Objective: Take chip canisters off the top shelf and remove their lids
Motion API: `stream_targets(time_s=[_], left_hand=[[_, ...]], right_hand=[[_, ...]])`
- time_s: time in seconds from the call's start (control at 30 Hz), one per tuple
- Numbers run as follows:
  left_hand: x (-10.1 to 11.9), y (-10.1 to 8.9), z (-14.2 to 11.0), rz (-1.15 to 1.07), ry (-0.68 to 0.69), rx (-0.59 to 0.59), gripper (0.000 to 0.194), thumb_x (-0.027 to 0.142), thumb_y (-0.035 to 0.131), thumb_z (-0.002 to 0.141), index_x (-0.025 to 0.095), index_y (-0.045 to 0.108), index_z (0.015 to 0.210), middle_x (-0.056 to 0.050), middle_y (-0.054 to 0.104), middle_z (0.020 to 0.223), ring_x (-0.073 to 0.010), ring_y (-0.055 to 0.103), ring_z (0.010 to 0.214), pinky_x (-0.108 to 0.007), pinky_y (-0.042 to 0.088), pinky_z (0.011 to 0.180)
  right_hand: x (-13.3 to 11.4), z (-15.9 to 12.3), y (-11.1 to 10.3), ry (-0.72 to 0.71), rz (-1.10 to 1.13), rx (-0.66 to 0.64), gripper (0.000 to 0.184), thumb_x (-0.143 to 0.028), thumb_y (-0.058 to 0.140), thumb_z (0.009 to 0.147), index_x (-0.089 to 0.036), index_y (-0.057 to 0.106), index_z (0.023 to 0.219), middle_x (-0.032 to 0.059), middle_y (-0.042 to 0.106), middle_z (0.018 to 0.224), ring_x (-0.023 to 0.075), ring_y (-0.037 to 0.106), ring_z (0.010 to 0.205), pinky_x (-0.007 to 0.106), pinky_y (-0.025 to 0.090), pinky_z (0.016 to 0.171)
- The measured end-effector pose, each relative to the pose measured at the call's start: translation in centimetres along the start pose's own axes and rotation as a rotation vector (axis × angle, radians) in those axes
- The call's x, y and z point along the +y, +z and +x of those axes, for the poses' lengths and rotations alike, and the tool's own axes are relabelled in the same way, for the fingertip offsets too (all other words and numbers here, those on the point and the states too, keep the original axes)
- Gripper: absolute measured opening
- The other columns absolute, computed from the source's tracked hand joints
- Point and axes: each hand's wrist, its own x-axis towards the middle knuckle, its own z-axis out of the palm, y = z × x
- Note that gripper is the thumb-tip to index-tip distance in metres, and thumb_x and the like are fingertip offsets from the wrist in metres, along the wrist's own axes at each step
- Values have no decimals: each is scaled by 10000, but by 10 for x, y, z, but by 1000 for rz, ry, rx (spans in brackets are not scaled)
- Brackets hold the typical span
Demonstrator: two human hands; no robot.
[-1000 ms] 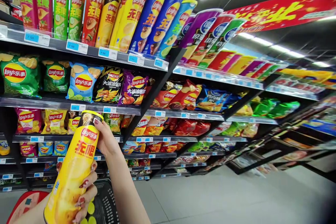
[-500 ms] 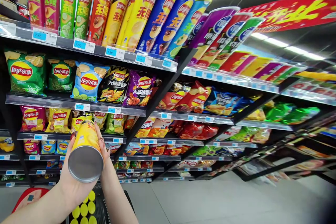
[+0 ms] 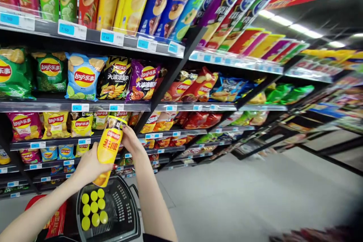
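Note:
I hold a yellow Lay's crisp can [image 3: 109,147] upright in both hands, in front of the snack shelves. My left hand [image 3: 89,166] is wrapped round its lower half. My right hand [image 3: 131,140] grips it near the top from the right. Directly below the can sits a black shopping basket [image 3: 120,217] with a pack of yellow round items [image 3: 92,206] inside.
Shelves of crisp bags [image 3: 83,77] and tall crisp cans [image 3: 159,2] fill the left and run off to the right. Blue price tags [image 3: 112,37] line the shelf edges. A red package [image 3: 55,223] lies left of the basket. Grey floor [image 3: 241,193] stretches to the right.
The can has swung from pointing its metal base at me back to upright and has dropped lower, over the basket. My view has tilted down and the basket now shows.

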Motion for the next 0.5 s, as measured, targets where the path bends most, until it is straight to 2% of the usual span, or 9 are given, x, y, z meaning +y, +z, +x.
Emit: stream_targets(time_s=[0.07,0.17,0.2,0.27,0.33,0.4,0.43,0.47,0.5], left_hand=[[-3,10,5,293,44,28,514,414,692,663,155,473,1049,-118,656,911,-360,648,848,-403,494,677],[-20,34,10,438,169,42,593,404,687,705,125,451,1173,-155,625,1077,-344,627,965,-427,523,774],[-32,44,10,440,213,2,629,398,687,719,111,439,1221,-172,599,1156,-341,596,1051,-444,515,853],[-67,66,6,388,273,-175,713,358,691,733,100,391,1326,-190,503,1331,-319,483,1238,-461,433,1029],[-113,84,-8,316,253,-407,809,273,712,692,137,348,1402,-173,409,1438,-300,382,1337,-476,325,1125],[-161,94,-31,268,104,-505,799,208,715,616,184,441,1366,-154,455,1409,-336,378,1338,-537,265,1138],[-183,96,-44,237,-10,-510,671,224,699,618,204,549,1272,-156,544,1312,-373,449,1276,-578,291,1103],[-202,97,-54,178,-121,-468,451,290,650,696,236,640,1144,-140,610,1209,-391,507,1214,-611,286,1087],[-216,97,-63,72,-238,-435,320,337,693,653,253,694,962,-121,666,1042,-431,564,1114,-664,303,1039]], right_hand=[[-12,-16,-14,24,-99,22,673,-599,764,561,-203,560,1066,69,656,1031,231,615,941,364,473,862],[-27,-59,-24,-94,-535,48,659,-521,748,597,-202,520,1127,68,619,1094,236,580,1004,365,445,897],[-28,-75,-26,-120,-720,47,654,-477,750,601,-200,511,1143,71,609,1105,241,573,1015,369,439,906],[-18,-107,-32,-76,-1036,-6,638,-382,743,617,-194,496,1175,86,595,1116,255,575,1011,373,444,887],[16,-134,-46,86,-1202,-74,597,-323,702,643,-182,489,1182,107,581,1112,268,588,983,371,466,833],[73,-156,-75,261,-1256,-80,577,-279,664,646,-158,484,1180,136,551,1151,280,584,998,382,470,847],[109,-164,-94,323,-1256,-66,570,-249,651,636,-143,485,1171,160,526,1199,286,564,1054,381,458,890],[148,-172,-115,398,-1242,-52,557,-231,640,639,-142,485,1167,160,520,1203,273,566,1052,363,456,901],[188,-178,-137,468,-1237,-29,543,-216,631,634,-136,492,1153,165,517,1206,271,570,1036,359,455,904]])
